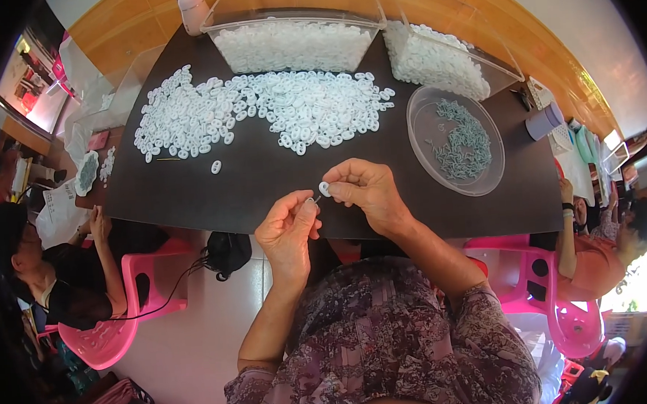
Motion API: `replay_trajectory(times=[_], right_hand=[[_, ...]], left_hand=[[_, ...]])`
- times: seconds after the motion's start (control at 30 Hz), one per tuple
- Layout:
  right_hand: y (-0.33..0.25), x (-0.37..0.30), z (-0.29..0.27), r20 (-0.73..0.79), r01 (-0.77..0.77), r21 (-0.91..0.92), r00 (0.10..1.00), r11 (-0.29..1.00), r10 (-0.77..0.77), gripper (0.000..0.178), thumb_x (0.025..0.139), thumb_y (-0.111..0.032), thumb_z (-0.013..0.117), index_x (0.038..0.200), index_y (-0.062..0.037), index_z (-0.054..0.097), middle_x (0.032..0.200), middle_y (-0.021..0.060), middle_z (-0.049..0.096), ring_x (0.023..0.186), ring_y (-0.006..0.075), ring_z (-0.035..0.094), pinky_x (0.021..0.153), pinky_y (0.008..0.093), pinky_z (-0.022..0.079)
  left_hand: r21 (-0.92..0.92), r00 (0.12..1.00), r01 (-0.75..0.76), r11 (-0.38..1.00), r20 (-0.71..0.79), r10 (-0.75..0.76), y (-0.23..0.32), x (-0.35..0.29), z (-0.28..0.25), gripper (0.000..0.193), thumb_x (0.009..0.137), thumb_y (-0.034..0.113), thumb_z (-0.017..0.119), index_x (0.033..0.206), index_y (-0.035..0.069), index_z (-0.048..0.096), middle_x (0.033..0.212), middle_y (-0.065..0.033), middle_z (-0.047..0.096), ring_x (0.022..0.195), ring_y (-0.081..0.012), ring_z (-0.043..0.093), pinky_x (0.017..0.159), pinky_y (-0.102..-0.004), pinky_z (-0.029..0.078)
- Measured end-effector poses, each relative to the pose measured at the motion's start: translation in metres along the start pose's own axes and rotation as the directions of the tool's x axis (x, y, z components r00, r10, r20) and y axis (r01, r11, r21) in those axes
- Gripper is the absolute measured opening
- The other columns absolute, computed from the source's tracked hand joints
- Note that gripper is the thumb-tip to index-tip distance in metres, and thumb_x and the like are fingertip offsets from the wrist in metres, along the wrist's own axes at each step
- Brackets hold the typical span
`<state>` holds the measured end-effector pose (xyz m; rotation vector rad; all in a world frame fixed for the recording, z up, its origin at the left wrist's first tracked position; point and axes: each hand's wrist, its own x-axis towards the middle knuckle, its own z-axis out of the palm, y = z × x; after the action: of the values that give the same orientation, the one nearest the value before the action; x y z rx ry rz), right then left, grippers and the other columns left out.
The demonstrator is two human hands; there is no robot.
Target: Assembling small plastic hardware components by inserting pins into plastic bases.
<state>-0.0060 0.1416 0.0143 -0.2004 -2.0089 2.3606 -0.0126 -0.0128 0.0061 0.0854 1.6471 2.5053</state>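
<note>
Pinching small white ring at near edge of black table [264, 183]

Loose spread of white rings [260, 110] heaped across far side, within easy reach; left hand [288, 229] curled nearly closed, fingertips nipping something thin and pin-like, too small to tell; white ring [324, 189] gripped between thumb and forefinger of right hand [367, 192], held close for fine work; round clear dish [456, 140] of grey-green pieces parked just right

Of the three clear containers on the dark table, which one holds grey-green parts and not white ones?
The round bowl, on the right beside the right hand. Both rectangular bins at the far edge hold white pieces.
</note>
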Motion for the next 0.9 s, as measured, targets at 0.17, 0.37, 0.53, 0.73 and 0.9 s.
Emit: replay_trajectory(times=[0.17,0.37,0.53,0.73,0.9], right_hand=[[0.0027,-0.0005,0.0008,-0.009,-0.015,0.011,1.000,1.000,0.015,0.016,0.083,-0.006,0.064,0.096,0.0016,0.063,0.084,0.0040,0.065,0.068,0.0065,0.055,0.057,0.0185,0.041],[0.0018,-0.0002,0.0008,-0.018,-0.083,0.039,0.996,0.996,0.084,0.018,0.082,-0.005,0.064,0.098,0.0026,0.062,0.083,0.0043,0.065,0.068,0.0067,0.054,0.058,0.0188,0.041],[0.0034,-0.0003,0.0020,-0.023,-0.071,0.053,0.997,0.996,0.072,0.017,0.082,-0.005,0.064,0.098,0.0026,0.062,0.082,0.0041,0.064,0.067,0.0068,0.054,0.058,0.0190,0.041],[0.0029,-0.0021,0.0050,-0.025,-0.059,0.002,0.998,0.998,0.059,0.015,0.082,-0.006,0.064,0.096,0.0021,0.063,0.080,0.0037,0.064,0.067,0.0066,0.054,0.057,0.0191,0.041],[0.0030,-0.0020,0.0064,-0.015,-0.043,-0.010,0.999,0.999,0.043,0.015,0.082,-0.006,0.064,0.094,0.0026,0.064,0.080,0.0042,0.065,0.066,0.0066,0.054,0.057,0.0192,0.041]], left_hand=[[0.031,1.000,0.004,1.000,0.006,-0.004,-0.0011,0.0003,0.0007,0.015,0.085,0.004,0.062,0.098,-0.005,0.062,0.077,-0.0071,0.062,0.060,-0.0100,0.055,0.049,-0.0206,0.043],[0.027,1.000,0.019,0.999,0.007,-0.020,-0.0017,0.0004,0.0008,0.014,0.085,0.004,0.063,0.097,-0.005,0.062,0.077,-0.0074,0.063,0.060,-0.0098,0.055,0.050,-0.0205,0.044],[0.025,1.000,0.006,1.000,0.009,-0.006,-0.0027,0.0000,0.0005,0.014,0.085,0.003,0.062,0.097,-0.005,0.062,0.076,-0.0069,0.062,0.059,-0.0091,0.055,0.050,-0.0196,0.044],[0.035,1.000,0.007,0.999,0.002,-0.008,-0.0049,-0.0008,-0.0005,0.014,0.085,0.003,0.063,0.096,-0.004,0.062,0.076,-0.0057,0.062,0.059,-0.0079,0.055,0.050,-0.0188,0.044],[0.061,1.000,-0.002,0.998,0.000,0.002,-0.0032,-0.0021,-0.0022,0.014,0.085,0.004,0.063,0.096,-0.004,0.062,0.076,-0.0054,0.062,0.059,-0.0077,0.055,0.050,-0.0186,0.044]])
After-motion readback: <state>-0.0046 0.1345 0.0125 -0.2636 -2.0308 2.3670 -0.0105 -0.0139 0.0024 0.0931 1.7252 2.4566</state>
